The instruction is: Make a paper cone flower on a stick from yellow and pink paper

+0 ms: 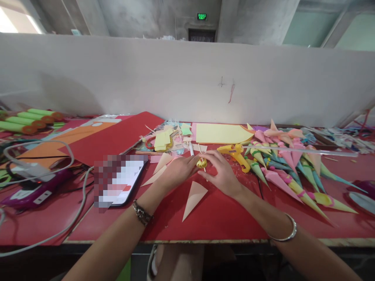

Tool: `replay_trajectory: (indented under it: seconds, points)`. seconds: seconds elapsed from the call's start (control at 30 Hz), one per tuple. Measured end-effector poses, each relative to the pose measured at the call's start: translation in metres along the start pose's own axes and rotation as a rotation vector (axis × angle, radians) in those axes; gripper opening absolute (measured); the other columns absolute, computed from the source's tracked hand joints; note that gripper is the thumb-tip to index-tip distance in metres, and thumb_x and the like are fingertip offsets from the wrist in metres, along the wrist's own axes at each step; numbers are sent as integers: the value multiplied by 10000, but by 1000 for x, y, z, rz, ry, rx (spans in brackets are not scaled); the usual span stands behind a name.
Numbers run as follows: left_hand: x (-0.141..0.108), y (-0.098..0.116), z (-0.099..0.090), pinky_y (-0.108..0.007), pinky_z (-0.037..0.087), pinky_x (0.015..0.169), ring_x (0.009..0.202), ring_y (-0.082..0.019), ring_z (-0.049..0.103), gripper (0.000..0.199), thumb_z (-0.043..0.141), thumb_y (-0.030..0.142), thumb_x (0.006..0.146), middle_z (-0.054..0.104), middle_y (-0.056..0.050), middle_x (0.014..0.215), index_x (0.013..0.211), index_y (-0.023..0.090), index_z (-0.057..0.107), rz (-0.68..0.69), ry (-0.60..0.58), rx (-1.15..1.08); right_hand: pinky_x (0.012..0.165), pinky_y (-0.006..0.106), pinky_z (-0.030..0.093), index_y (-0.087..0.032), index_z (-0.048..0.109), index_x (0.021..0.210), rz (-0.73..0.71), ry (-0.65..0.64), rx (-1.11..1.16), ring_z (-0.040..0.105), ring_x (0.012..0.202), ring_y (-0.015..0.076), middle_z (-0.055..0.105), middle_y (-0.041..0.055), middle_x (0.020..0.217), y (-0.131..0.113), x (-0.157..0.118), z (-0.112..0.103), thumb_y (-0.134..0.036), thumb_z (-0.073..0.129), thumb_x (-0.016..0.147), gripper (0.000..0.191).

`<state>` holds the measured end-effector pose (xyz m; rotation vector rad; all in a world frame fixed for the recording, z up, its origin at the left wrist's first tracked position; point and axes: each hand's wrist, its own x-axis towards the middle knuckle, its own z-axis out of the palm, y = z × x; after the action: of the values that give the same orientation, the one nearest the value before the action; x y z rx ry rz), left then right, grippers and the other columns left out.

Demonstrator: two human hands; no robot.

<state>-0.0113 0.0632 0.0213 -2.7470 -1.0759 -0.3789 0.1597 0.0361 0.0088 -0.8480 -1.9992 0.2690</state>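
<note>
Treat yellow curled ornament [201,163], held beside hot-glue gun [240,156] between narrowly curved left hand [181,171] and right hand [225,176], as probably light, crushable; grip by white stick [199,148].

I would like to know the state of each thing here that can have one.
Left hand: fingers bent, at yellow coil
Right hand: curved around coil
Phone: screen lit
Glue gun: on its side, stick inserted
Power strip: red light on
Exit sign: lit green
</note>
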Motion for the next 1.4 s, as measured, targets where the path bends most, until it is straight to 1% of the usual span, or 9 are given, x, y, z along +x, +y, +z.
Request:
replay_trajectory:
  seconds: [0.2,0.33,0.43,0.57,0.73,0.93,1.13,1.27,1.4]
  points:
    - [-1,4,2,-263,414,509,637,-182,597,338,352,143,832,617,-117,965,1168,104,377,1,-49,26,890,364,415,-238,491,1077,-14,34,-28,480,1011,191,482,62,1023,-1,0,2,-295,559,767,322]
    - [-1,3,3,-247,425,541,697,-171,607,376,351,174,839,581,-118,1087,1214,149,367,-13,-1,-102,851,341,433,-241,546,977,-45,42,-53,495,970,177,487,53,975,-3,0,2,-259,527,791,188]
    - [-2,1,2,-231,430,588,736,-159,600,355,380,207,841,620,-78,1009,1192,175,412,-35,34,-292,820,326,443,-239,560,927,-56,44,-54,508,937,168,505,48,952,-3,1,1,-235,506,801,137]
    - [-2,-3,-1,-215,418,609,673,-122,557,301,423,253,839,642,-39,907,1124,191,497,-49,71,-502,789,313,453,-233,564,906,-24,51,-30,525,892,161,531,40,905,-4,3,0,-230,498,801,123]
    - [-1,-4,-2,-204,413,614,658,-106,533,283,472,307,820,649,-23,865,1061,191,565,-77,159,-639,797,306,452,-227,560,948,3,47,5,532,901,156,561,43,920,-6,3,-1,-231,480,816,155]
    - [0,-3,-3,-207,427,599,615,-108,536,262,541,321,775,606,4,633,968,163,621,-205,267,-701,814,320,442,-200,542,1016,-21,54,-28,529,919,166,598,54,951,-5,4,-1,-201,462,827,206]
    - [1,-3,-3,-225,435,612,641,-113,543,220,546,327,772,638,-24,738,905,178,638,-190,314,-693,772,337,460,-225,514,1075,18,32,-75,539,883,182,608,46,976,0,2,0,-196,461,821,260]
    - [2,-3,1,-235,436,615,654,-121,556,181,538,310,778,652,-31,743,812,170,648,-206,363,-654,816,369,445,-228,466,1141,59,8,-110,530,950,203,589,62,1027,4,0,2,-167,456,808,338]
    - [1,-2,5,-225,443,595,618,-109,553,174,572,311,753,648,-16,718,844,173,627,-204,420,-619,808,373,447,-251,471,1135,72,13,-111,537,945,203,591,53,1017,6,0,3,-145,442,803,350]
